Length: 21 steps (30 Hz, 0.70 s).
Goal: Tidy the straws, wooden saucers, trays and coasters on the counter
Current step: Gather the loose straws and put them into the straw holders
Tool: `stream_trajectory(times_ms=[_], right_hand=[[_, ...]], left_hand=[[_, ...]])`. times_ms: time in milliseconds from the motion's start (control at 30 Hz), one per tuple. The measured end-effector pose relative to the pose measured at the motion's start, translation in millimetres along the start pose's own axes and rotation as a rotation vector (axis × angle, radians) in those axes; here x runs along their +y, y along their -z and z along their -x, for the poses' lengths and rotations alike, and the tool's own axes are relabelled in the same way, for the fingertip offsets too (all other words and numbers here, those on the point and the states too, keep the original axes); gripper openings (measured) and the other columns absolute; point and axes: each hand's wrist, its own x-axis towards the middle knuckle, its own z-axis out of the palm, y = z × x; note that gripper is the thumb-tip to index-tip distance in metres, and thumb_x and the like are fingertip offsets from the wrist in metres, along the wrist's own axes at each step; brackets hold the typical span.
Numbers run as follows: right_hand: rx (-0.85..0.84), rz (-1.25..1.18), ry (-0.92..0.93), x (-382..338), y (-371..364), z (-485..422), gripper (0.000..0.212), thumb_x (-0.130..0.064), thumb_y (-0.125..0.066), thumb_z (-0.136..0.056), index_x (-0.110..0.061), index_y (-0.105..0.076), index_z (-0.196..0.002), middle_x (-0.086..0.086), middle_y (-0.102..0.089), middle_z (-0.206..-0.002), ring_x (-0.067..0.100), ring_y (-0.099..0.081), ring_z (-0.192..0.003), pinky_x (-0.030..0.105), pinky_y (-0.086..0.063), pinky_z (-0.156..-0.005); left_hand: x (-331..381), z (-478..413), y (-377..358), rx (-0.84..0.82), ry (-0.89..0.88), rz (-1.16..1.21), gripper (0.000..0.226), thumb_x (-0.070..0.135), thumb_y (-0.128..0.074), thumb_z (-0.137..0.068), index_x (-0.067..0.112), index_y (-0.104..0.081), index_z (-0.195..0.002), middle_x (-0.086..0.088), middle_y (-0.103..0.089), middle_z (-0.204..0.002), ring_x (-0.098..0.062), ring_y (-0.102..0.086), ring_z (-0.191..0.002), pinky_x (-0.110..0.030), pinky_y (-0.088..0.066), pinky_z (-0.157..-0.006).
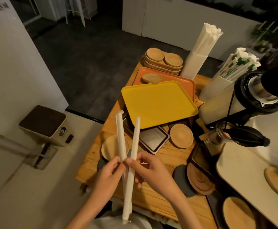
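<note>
I count two paper-wrapped straws (pixel 120 138) (pixel 135 139) in my hands (pixel 108 172) (pixel 149 171), two upright bundles of straws (pixel 202 45) (pixel 237 65), two coloured trays, one yellow (pixel 158 103) and one orange (pixel 176 80), and three loose round wooden saucers (pixel 181 135) (pixel 115 146) (pixel 152 78) on the worktop.

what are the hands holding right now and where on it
Two paper-wrapped straws, crossed. The left hand pinches one straw and the right hand the other, each grip near where they cross, around mid-length.
</note>
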Motion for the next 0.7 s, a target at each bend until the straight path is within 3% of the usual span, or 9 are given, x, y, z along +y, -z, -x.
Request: stream_trajectory(times_ms=[133,333,400,500,633,700], right_hand=[[-0.029,0.017,0.037,-1,0,2,0.031,-0.043,-0.069,-0.09,-0.015,-0.064,-0.102,0.014,-0.071,-0.082,0.017,-0.067,-0.058,0.024,-0.055,-0.055],[-0.092,0.128,0.008,-1,6,0,0.025,-0.042,-0.069,-0.089,-0.025,-0.064,-0.107,-0.001,-0.068,-0.081,0.012,-0.065,-0.06,0.023,-0.054,-0.053],[-0.091,0.172,-0.001,-1,6,-1,0.026,-0.045,-0.068,-0.089,-0.025,-0.064,-0.105,-0.002,-0.068,-0.08,0.011,-0.063,-0.056,0.022,-0.052,-0.049],[-0.063,0.251,-0.013,-1,6,-2,0.032,-0.054,-0.065,-0.088,-0.026,-0.062,-0.102,0.0,-0.067,-0.078,0.01,-0.06,-0.05,0.02,-0.049,-0.043],[0.006,0.279,0.012,0,7,-4,0.034,-0.058,-0.062,-0.087,-0.027,-0.06,-0.1,-0.002,-0.064,-0.069,0.004,-0.054,-0.043,0.014,-0.04,-0.041],[0.031,0.216,0.012,0,7,-6,0.031,-0.056,-0.063,-0.088,-0.027,-0.06,-0.099,-0.005,-0.063,-0.062,0.004,-0.051,-0.04,0.013,-0.038,-0.04]], left_hand=[[0,1,-3,-0.104,0.07,0.115,0.033,0.048,-0.055,-0.088,0.022,-0.07,-0.102,-0.017,-0.07,-0.079,-0.032,-0.067,-0.072,-0.051,-0.056,-0.078],[0,4,-4,-0.121,0.107,0.075,0.029,0.046,-0.052,-0.087,0.028,-0.066,-0.105,-0.008,-0.07,-0.071,-0.025,-0.066,-0.062,-0.035,-0.057,-0.061],[-1,4,-4,-0.132,0.118,0.062,0.019,0.035,-0.049,-0.096,0.027,-0.065,-0.103,-0.003,-0.064,-0.064,-0.019,-0.061,-0.057,-0.033,-0.054,-0.057],[-3,5,-1,-0.175,0.127,0.01,0.023,0.027,-0.043,-0.101,0.033,-0.065,-0.101,0.005,-0.057,-0.06,-0.009,-0.054,-0.053,-0.026,-0.045,-0.052],[-3,8,3,-0.253,0.208,0.098,0.025,0.035,-0.044,-0.099,0.029,-0.058,-0.12,0.004,-0.053,-0.06,-0.008,-0.048,-0.05,-0.022,-0.041,-0.047],[-3,8,6,-0.274,0.212,0.103,0.032,0.044,-0.048,-0.093,0.026,-0.06,-0.117,0.004,-0.054,-0.061,-0.008,-0.049,-0.05,-0.021,-0.041,-0.047]])
